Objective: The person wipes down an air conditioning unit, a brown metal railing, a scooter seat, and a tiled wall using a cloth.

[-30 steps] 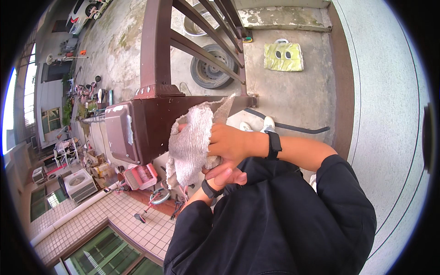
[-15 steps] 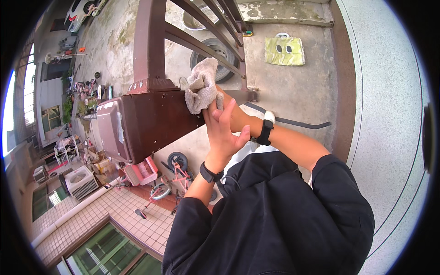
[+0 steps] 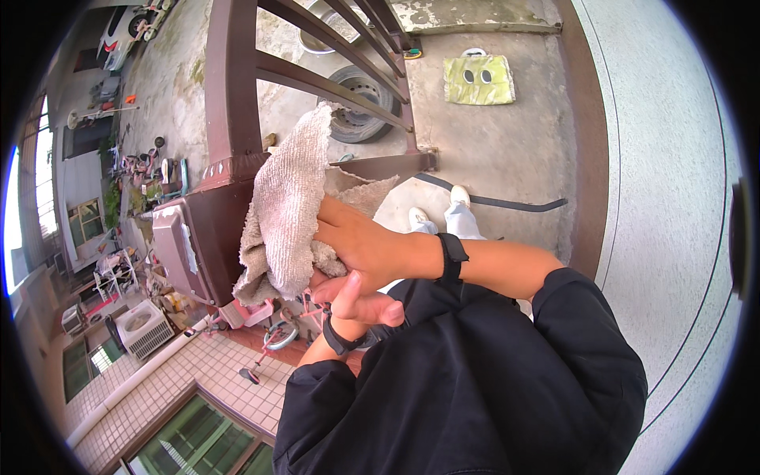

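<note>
A greyish-beige towelling cloth (image 3: 289, 206) hangs partly spread and rumpled in front of the brown metal post. My right hand (image 3: 360, 241) is closed on the cloth, with its fingers partly covered by the folds. Just below it, my left hand (image 3: 360, 305) has its thumb and a finger apart. Its other fingers lie against the cloth's lower edge, partly hidden. The brown metal box-shaped base (image 3: 194, 245) stands behind the cloth, which covers much of its side. Dark bands circle both wrists.
Slanted brown railing bars (image 3: 332, 87) run from the post (image 3: 231, 87). Beyond them lies a tyre on a wheel (image 3: 356, 119). A yellow-green bag (image 3: 479, 79) and a dark hose (image 3: 507, 204) lie on the concrete. A pale wall (image 3: 665, 198) rises at right.
The cloth, bunched against the brown base before, is now lifted off and opened out, nearer to me. Both hands have moved lower, and my right hand now lies above my left.
</note>
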Motion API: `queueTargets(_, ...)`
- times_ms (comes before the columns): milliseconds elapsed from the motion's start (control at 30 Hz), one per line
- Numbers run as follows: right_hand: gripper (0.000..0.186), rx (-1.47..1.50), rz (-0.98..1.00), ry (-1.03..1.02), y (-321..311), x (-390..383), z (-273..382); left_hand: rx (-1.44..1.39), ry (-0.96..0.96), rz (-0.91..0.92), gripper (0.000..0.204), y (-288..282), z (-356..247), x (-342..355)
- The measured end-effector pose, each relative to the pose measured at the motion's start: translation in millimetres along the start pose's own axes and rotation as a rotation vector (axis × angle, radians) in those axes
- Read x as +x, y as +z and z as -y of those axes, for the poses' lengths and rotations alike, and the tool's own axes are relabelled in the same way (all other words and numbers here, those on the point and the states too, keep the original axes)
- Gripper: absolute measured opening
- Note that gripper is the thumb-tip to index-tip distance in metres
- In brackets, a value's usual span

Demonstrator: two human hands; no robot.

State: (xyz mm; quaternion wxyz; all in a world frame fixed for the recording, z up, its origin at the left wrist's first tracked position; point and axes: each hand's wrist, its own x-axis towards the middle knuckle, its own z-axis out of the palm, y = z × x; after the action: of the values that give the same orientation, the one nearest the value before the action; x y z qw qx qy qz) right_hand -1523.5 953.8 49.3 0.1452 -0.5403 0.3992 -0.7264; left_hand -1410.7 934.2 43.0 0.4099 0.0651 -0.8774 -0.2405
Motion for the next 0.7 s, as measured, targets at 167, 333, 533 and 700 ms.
queueTargets(167,0.065,-0.033,0.011,0.221,-13,-34,-31,0.142,-0.018,0.255,0.065,10,16,-10)
queueTargets(333,0.072,0.029,0.107,0.51,-40,-54,-52,0.132,-0.078,0.411,0.068,30,37,-23)
queueTargets(533,0.065,-0.186,0.054,0.237,-57,-33,-24,0.097,0.018,0.391,0.066,21,18,14)
queueTargets(700,0.055,-0.23,0.086,-0.147,-59,8,21,0.089,0.308,0.038,0.048,-1,-16,45)
